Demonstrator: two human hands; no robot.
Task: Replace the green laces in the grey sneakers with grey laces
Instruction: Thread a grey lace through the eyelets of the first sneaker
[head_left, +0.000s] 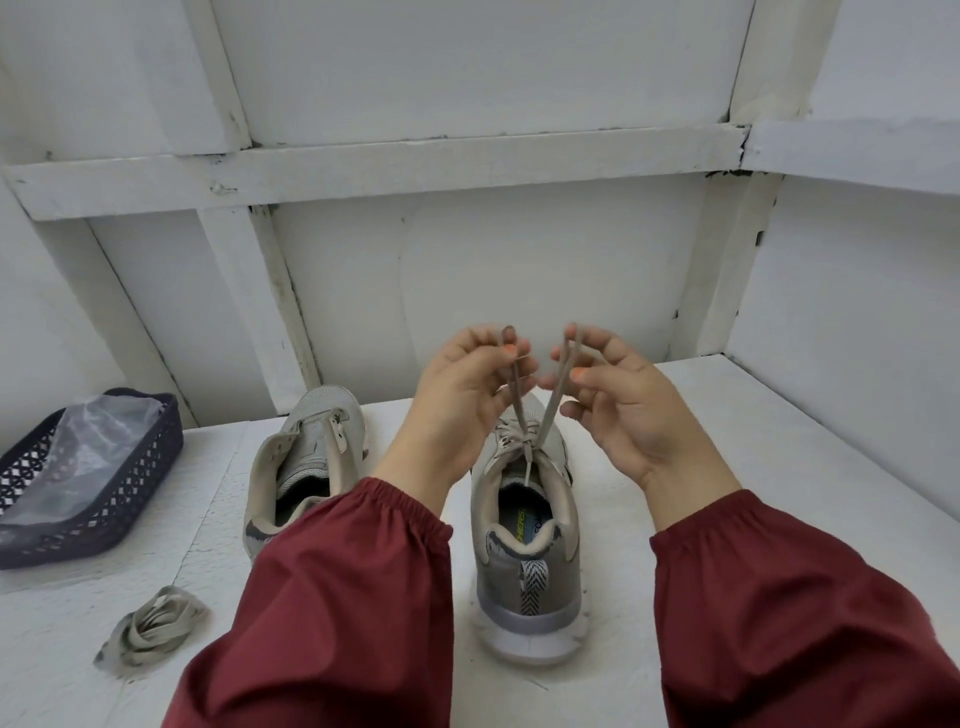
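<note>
- Left hand (467, 384), right hand (618, 400): each grip pinched on one end of the grey lace (551, 413).
- Directly below the grips: grey sneaker (524, 525) (heel nearest) on the tabletop (727, 441).

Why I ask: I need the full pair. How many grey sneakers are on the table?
2. An unlaced grey sneaker sits left, partly behind the left sleeve; a laced grey sneaker stands centre. No other shows.

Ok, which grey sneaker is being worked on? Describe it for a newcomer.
On the white table, two grey sneakers stand side by side, heels toward the camera. It is the right sneaker, between the red sleeves. Unlike its laceless neighbour, it carries a grey lace whose ends the left hand and right hand pinch.
</note>
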